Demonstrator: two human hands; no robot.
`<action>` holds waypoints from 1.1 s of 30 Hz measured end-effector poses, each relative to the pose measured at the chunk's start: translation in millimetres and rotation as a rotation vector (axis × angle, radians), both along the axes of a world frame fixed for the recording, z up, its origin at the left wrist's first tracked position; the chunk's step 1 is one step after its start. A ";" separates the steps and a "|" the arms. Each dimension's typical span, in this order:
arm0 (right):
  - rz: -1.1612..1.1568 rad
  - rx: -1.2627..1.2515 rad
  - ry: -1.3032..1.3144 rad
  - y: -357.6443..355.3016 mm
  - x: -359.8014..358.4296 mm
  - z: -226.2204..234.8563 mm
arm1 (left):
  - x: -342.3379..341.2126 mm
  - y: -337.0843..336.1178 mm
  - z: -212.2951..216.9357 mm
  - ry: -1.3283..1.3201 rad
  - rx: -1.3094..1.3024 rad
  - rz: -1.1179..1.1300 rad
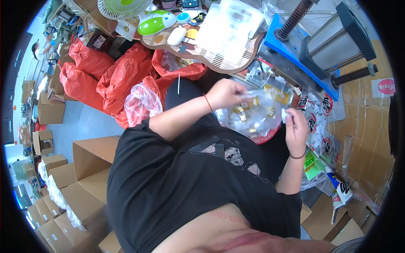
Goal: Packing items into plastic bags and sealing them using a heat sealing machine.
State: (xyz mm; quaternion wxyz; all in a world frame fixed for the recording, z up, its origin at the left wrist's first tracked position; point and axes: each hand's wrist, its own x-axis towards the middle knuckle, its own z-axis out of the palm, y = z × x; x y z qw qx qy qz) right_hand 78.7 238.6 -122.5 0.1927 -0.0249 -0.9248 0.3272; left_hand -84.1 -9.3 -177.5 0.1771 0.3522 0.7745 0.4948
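Note:
My left hand (228, 93), with a red string at the wrist, pinches the edge of a clear plastic bag near its upper left. Below it lies a heap of clear plastic packets (249, 118) with gold-yellow patches, on something red at my lap. In my right hand (296, 128), a small white piece (284, 115) sits between thumb and fingers; its exact kind is too small to tell. That hand is just right of the packets and wears a dark band at the wrist.
A press with a blue plate (291, 55) and springs stands at upper right. Behind my hands is a wavy-edged board (228, 63) with a white mouse (176, 36) and a white tray (228, 31). Red sacks (122, 76) lie at left; open cartons (95, 154) stand lower left.

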 end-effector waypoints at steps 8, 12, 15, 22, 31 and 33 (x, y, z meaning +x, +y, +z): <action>0.091 -0.011 -0.029 4.4 -14.8 15.0 | 42.6 48.9 -15.8 -0.667 0.116 -0.296; 0.212 -0.072 -0.142 14.3 -6.7 20.5 | 60.5 56.2 -7.6 -0.950 0.125 -0.367; 0.049 0.117 -0.185 37.6 -7.5 16.8 | 59.6 54.5 -13.4 -1.026 0.130 -0.365; -0.430 0.605 -0.516 104.6 17.4 -57.5 | 11.4 78.4 -13.2 -1.045 0.253 -0.206; -0.590 0.735 -0.060 95.1 12.6 -66.6 | -38.0 68.0 -21.7 -0.516 0.241 0.218; -0.507 0.766 -0.144 99.2 4.0 -61.7 | -66.7 42.5 -13.4 -0.309 0.247 0.391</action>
